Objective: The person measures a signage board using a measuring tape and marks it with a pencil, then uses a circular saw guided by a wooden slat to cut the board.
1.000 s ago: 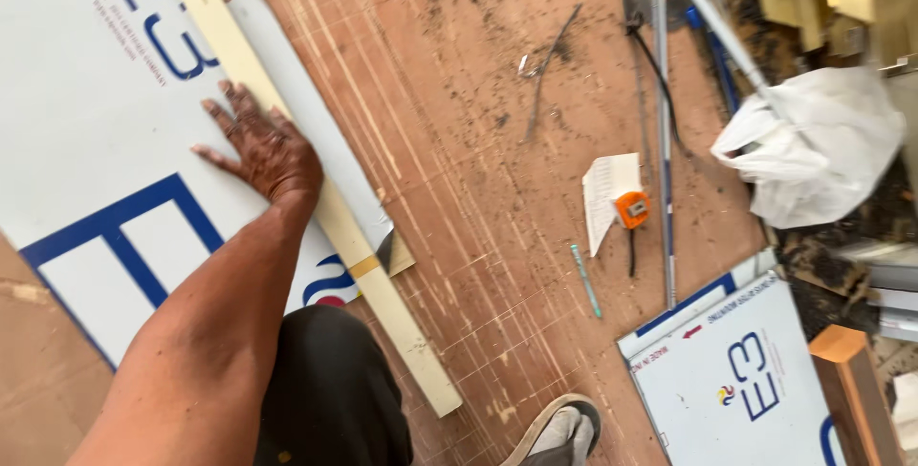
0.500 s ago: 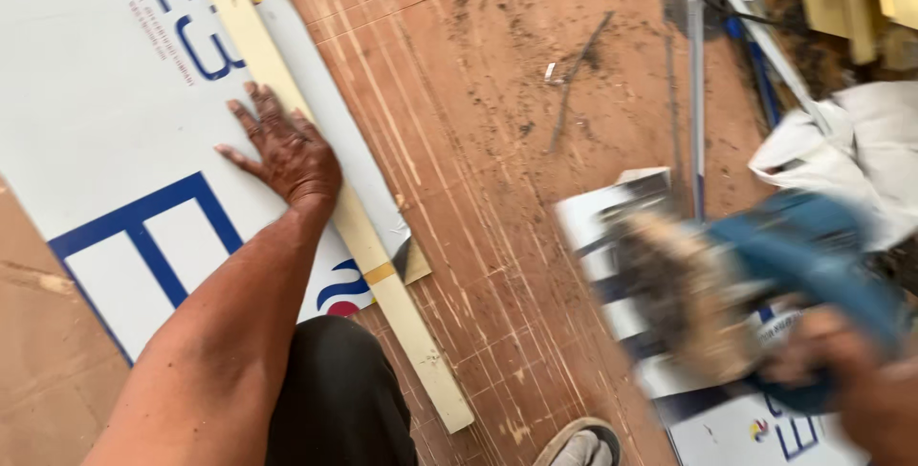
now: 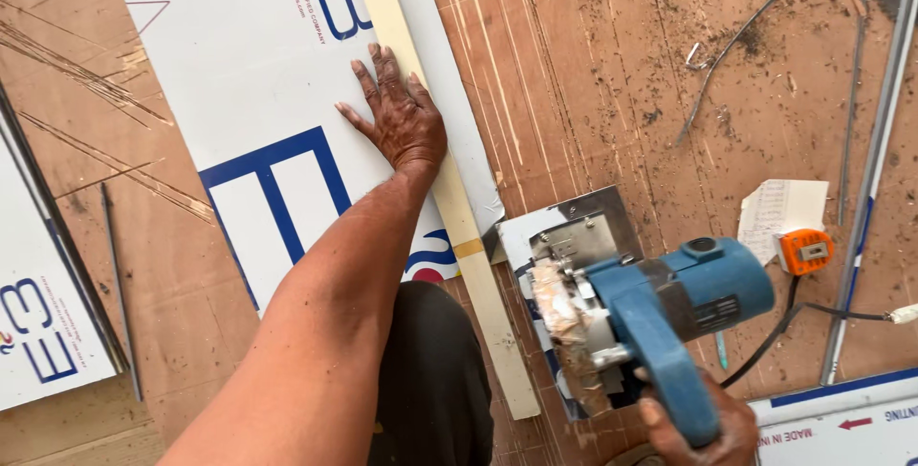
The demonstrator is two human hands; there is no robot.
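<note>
A: Where is the left hand (image 3: 397, 117)?

B: Upper middle of the frame, lying flat with fingers spread on a white panel with blue markings (image 3: 239, 93). It holds nothing; the palm presses the sheet, its thumb edge right beside a long pale wooden strip (image 3: 449, 198) that runs diagonally across the panel's right side.

A: And the right hand (image 3: 693, 428)?

B: Lower right, fingers wrapped tight around the handle of a blue circular saw (image 3: 641, 318). The saw's metal base plate (image 3: 583, 232) sits just right of the strip, near the panel's lower right corner.

A: What lies about them?

B: All rests on a scratched brown plywood floor (image 3: 593, 65). An orange tape measure (image 3: 801, 251) sits on a scrap of paper at the right, near the saw's black cord (image 3: 813, 311). Another white panel (image 3: 43, 313) lies at the left edge.
</note>
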